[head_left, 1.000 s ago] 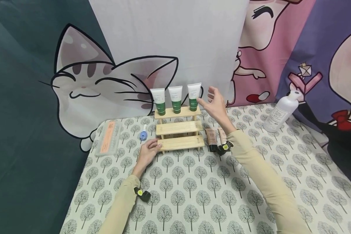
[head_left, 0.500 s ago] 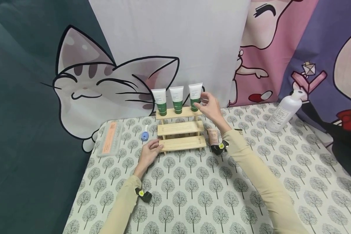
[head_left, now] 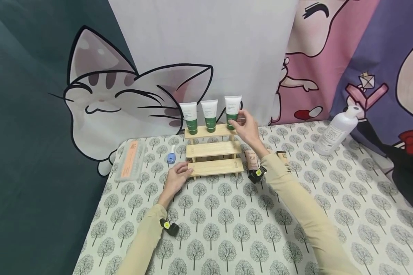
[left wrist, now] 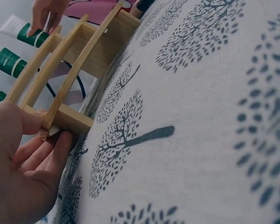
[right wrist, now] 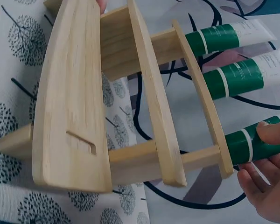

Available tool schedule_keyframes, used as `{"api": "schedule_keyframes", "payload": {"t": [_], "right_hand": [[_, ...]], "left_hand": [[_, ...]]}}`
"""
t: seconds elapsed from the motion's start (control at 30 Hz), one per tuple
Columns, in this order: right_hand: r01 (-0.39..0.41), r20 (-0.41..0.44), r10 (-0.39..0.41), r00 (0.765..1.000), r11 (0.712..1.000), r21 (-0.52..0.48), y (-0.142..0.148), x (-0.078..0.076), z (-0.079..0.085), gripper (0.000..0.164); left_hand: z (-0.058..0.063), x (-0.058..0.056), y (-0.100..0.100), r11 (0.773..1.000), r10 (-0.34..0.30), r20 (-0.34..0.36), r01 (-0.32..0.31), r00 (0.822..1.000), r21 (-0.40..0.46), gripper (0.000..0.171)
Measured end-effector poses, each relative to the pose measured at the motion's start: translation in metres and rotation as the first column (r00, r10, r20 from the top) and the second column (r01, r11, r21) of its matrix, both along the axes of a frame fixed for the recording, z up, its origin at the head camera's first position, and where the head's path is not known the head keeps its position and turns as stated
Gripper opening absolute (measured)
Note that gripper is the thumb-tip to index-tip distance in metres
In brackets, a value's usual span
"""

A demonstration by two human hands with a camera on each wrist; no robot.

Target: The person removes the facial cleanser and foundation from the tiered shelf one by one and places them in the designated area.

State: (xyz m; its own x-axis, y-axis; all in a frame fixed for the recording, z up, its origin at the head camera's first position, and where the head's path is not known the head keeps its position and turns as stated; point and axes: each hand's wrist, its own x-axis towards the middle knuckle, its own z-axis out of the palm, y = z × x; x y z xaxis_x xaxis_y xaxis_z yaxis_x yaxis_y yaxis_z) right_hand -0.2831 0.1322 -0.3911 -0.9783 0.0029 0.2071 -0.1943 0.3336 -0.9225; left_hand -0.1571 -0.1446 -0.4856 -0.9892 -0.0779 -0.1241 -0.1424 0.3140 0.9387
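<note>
A three-step wooden shelf point(head_left: 214, 167) stands on the tree-print cloth. Three white-and-green squeeze tubes are lined up, caps down, along its top step. My right hand point(head_left: 247, 129) holds the rightmost squeeze tube point(head_left: 232, 107) by its green lower part, thumb in front and fingers behind, as the right wrist view shows. The middle squeeze tube point(head_left: 210, 112) and the left squeeze tube point(head_left: 190, 116) stand untouched. My left hand point(head_left: 174, 181) grips the left end of the lowest step, with the thumb point(left wrist: 30, 120) over the board and the fingers curled beneath it.
Left of the shelf lie a clear plastic case point(head_left: 130, 160) with an orange label and a small blue-and-white item point(head_left: 171, 156). To the right are a BB cream tube point(head_left: 251, 160), a beige tube point(head_left: 282, 156) partly behind my sleeve, and a white bottle point(head_left: 335, 131).
My right hand has come left from beside the rightmost squeeze tube and closed its fingers on it. My left hand keeps its grip on the shelf. The head view has shifted slightly.
</note>
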Motion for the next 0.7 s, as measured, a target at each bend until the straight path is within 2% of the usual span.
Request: {"api": "schedule_keyframes", "payload": {"t": [0.17, 0.4, 0.57, 0.7], "right_hand": [[0.012, -0.009, -0.012, 1.0, 1.0, 0.015, 0.012, 0.002, 0.001, 0.047], [0.098, -0.029, -0.096, 0.995, 0.993, 0.064, 0.029, -0.004, -0.002, 0.046], [0.153, 0.063, -0.157, 0.986, 0.986, 0.064, 0.039, -0.01, -0.01, 0.049], [0.176, 0.154, -0.192, 0.969, 0.978, 0.11, 0.045, -0.014, -0.019, 0.051]], "left_hand": [[-0.006, 0.0, -0.001, 1.0, 0.006, -0.009, -0.006, 1.0, 0.0, 0.048], [-0.005, -0.001, -0.002, 1.0, 0.018, -0.02, -0.018, 1.0, -0.001, 0.048], [-0.004, -0.003, -0.001, 1.0, 0.018, -0.018, -0.018, 1.0, -0.009, 0.047], [-0.004, -0.002, -0.002, 1.0, 0.014, -0.014, -0.014, 1.0, -0.009, 0.048]]}}
